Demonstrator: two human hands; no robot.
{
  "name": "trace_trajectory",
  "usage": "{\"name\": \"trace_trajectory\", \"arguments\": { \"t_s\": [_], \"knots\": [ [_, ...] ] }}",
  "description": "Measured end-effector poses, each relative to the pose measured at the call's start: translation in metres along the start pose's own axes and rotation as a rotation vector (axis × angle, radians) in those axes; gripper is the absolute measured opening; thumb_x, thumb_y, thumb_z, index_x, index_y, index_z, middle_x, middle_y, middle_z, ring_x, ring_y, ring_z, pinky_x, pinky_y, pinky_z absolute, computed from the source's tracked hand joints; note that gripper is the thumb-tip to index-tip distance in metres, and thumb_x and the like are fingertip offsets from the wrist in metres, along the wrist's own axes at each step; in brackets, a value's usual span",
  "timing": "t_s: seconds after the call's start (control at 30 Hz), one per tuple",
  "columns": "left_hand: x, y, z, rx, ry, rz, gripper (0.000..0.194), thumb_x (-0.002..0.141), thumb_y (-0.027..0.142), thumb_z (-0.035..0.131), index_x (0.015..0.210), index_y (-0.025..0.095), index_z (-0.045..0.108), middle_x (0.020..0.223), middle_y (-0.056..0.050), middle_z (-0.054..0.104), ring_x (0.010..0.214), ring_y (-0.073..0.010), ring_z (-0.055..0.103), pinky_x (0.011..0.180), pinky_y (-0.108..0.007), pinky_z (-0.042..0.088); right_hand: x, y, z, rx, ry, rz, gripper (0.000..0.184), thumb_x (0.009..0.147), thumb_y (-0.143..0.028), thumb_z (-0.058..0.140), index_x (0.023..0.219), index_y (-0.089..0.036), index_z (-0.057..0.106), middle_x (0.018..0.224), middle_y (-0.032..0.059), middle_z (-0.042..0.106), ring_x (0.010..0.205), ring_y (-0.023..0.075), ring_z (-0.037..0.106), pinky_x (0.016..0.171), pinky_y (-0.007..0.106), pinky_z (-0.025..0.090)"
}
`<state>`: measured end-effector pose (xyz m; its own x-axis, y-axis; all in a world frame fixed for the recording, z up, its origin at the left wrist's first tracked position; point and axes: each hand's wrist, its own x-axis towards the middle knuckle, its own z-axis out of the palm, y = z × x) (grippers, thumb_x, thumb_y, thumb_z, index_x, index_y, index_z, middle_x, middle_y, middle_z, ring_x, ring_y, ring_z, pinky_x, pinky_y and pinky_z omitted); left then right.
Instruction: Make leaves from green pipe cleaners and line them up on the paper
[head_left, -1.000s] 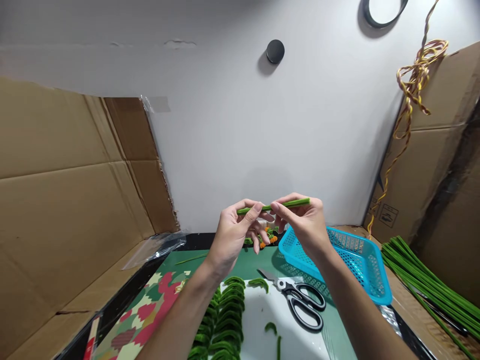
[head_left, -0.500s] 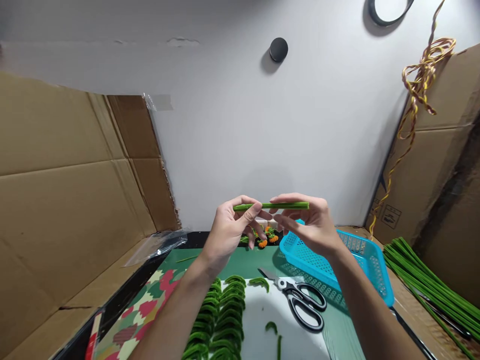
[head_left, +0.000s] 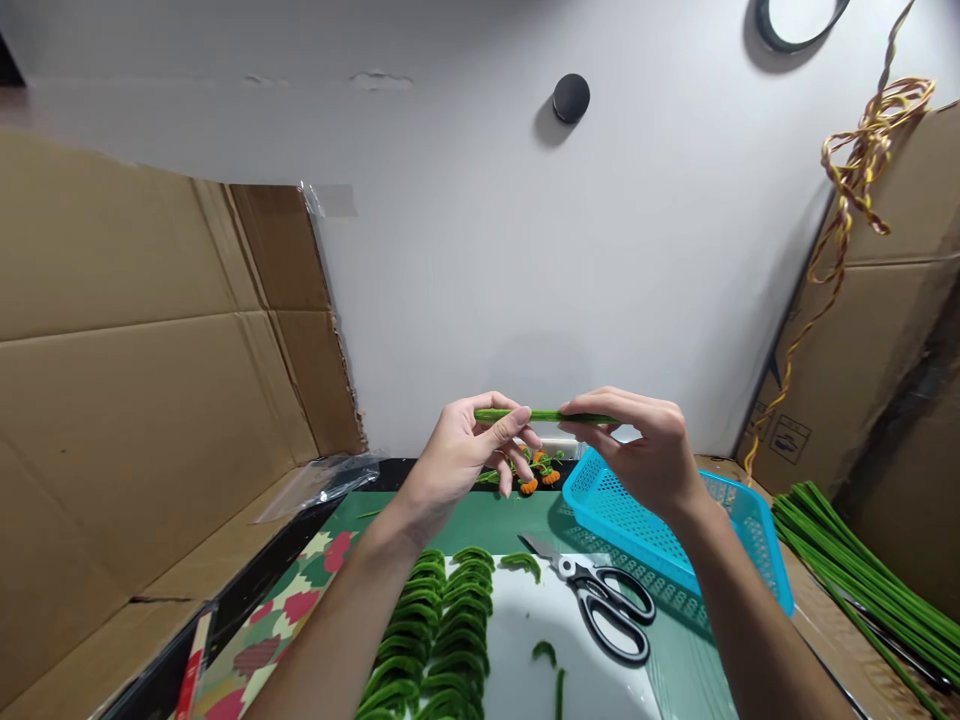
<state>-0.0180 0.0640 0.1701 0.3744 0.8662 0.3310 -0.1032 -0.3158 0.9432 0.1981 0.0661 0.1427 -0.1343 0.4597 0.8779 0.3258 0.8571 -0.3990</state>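
Note:
Between my two hands, level above the table, is a short green piece that looks like a bundle of pipe cleaners (head_left: 545, 415). My left hand (head_left: 459, 455) pinches its left part between thumb and fingers. At the right end, the thumb and fingers of my right hand (head_left: 651, 450) close on it, covering part of that end. Below, curved fuzzy green pieces (head_left: 459, 620) lie in two rows on a white sheet (head_left: 517, 640). A few loose green bits (head_left: 544, 653) rest beside them. Scissors (head_left: 600, 600) with black and white handles lie partly open to the right.
A blue plastic basket (head_left: 776, 560) stands behind my right forearm. Long green stems (head_left: 862, 570) lie at the far right. Small orange flowers (head_left: 529, 486) sit at the back of the green mat (head_left: 442, 515). Cardboard walls (head_left: 150, 400) flank the work area; a clear plastic bag (head_left: 322, 485) lies left.
My right hand has closed its fingers on the right end of the green bundle, where they were looser before. The view has shifted slightly.

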Motion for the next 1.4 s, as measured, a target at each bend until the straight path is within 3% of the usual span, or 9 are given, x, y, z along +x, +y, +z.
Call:
{"name": "trace_trajectory", "arguments": {
  "t_s": [0.17, 0.4, 0.47, 0.6, 0.73, 0.93, 1.2, 1.4],
  "knots": [
    [0.000, -0.001, 0.000, -0.004, -0.004, 0.023, 0.035, 0.091, 0.044, 0.082, 0.088, 0.013, 0.067, 0.081, -0.007, 0.077, 0.053, -0.0150, 0.073, 0.036, -0.018, 0.054, 0.000, -0.003, 0.006, -0.031, 0.042, 0.009, 0.011, 0.096, -0.029, 0.075, 0.086, -0.024, 0.078, 0.075, 0.0009, 0.074, 0.062, 0.0149, 0.067, 0.059, 0.031, 0.057],
    [-0.002, -0.002, 0.007, -0.001, 0.028, 0.099, 0.033, 0.091, 0.041, 0.083, 0.090, 0.014, 0.064, 0.077, -0.004, 0.078, 0.050, -0.0154, 0.072, 0.034, -0.019, 0.054, -0.001, -0.012, 0.025, 0.377, 0.260, 0.234, 0.016, 0.086, -0.027, 0.084, 0.089, -0.022, 0.069, 0.073, -0.0005, 0.075, 0.050, 0.0147, 0.069, 0.045, 0.028, 0.058],
    [-0.004, -0.002, 0.010, 0.010, 0.037, 0.131, 0.032, 0.092, 0.041, 0.082, 0.091, 0.014, 0.065, 0.077, -0.004, 0.078, 0.049, -0.0158, 0.072, 0.033, -0.019, 0.053, -0.001, -0.013, 0.029, 0.336, 0.289, 0.233, 0.012, 0.090, -0.029, 0.080, 0.086, -0.021, 0.072, 0.072, 0.0003, 0.075, 0.050, 0.0137, 0.067, 0.046, 0.028, 0.057],
    [-0.005, -0.002, 0.014, 0.067, 0.106, 0.197, 0.028, 0.095, 0.039, 0.078, 0.090, 0.014, 0.066, 0.079, -0.005, 0.078, 0.050, -0.0152, 0.072, 0.034, -0.019, 0.054, -0.001, -0.013, 0.032, -0.005, 0.318, 0.100, 0.017, 0.098, -0.029, 0.073, 0.083, -0.022, 0.077, 0.075, 0.0010, 0.074, 0.062, 0.0142, 0.065, 0.058, 0.030, 0.054],
    [-0.006, -0.003, 0.014, 0.149, 0.199, 0.258, 0.027, 0.093, 0.037, 0.081, 0.090, 0.015, 0.067, 0.078, -0.003, 0.077, 0.049, -0.0140, 0.070, 0.034, -0.019, 0.052, -0.001, -0.015, 0.028, -0.249, 0.220, -0.017, 0.020, 0.101, -0.029, 0.069, 0.085, -0.023, 0.079, 0.093, 0.0046, 0.076, 0.091, 0.0205, 0.067, 0.077, 0.034, 0.054],
    [-0.007, -0.005, 0.013, 0.229, 0.257, 0.280, 0.026, 0.093, 0.038, 0.080, 0.091, 0.016, 0.067, 0.077, -0.002, 0.076, 0.049, -0.0136, 0.069, 0.034, -0.018, 0.050, 0.002, -0.020, 0.022, -0.388, 0.080, -0.019, 0.016, 0.103, -0.024, 0.065, 0.093, -0.023, 0.078, 0.100, 0.0051, 0.077, 0.095, 0.0233, 0.063, 0.085, 0.037, 0.048],
    [-0.009, -0.009, 0.014, 0.292, 0.199, 0.269, 0.020, 0.094, 0.034, 0.079, 0.092, 0.018, 0.068, 0.075, 0.001, 0.072, 0.052, -0.0108, 0.067, 0.037, -0.015, 0.047, -0.002, -0.030, 0.023, -0.462, -0.169, -0.006, 0.025, 0.103, -0.019, 0.057, 0.081, -0.019, 0.069, 0.077, 0.0007, 0.070, 0.065, 0.0140, 0.058, 0.061, 0.029, 0.033],
    [-0.012, -0.004, 0.016, 0.317, 0.140, 0.243, 0.016, 0.095, 0.027, 0.079, 0.090, 0.017, 0.066, 0.071, 0.002, 0.072, 0.048, -0.0071, 0.062, 0.041, -0.014, 0.047, -0.001, -0.035, 0.020, -0.590, -0.147, -0.140, 0.030, 0.104, -0.018, 0.053, 0.077, -0.017, 0.065, 0.071, 0.0018, 0.065, 0.063, 0.0147, 0.053, 0.061, 0.031, 0.030]
  ]
}}
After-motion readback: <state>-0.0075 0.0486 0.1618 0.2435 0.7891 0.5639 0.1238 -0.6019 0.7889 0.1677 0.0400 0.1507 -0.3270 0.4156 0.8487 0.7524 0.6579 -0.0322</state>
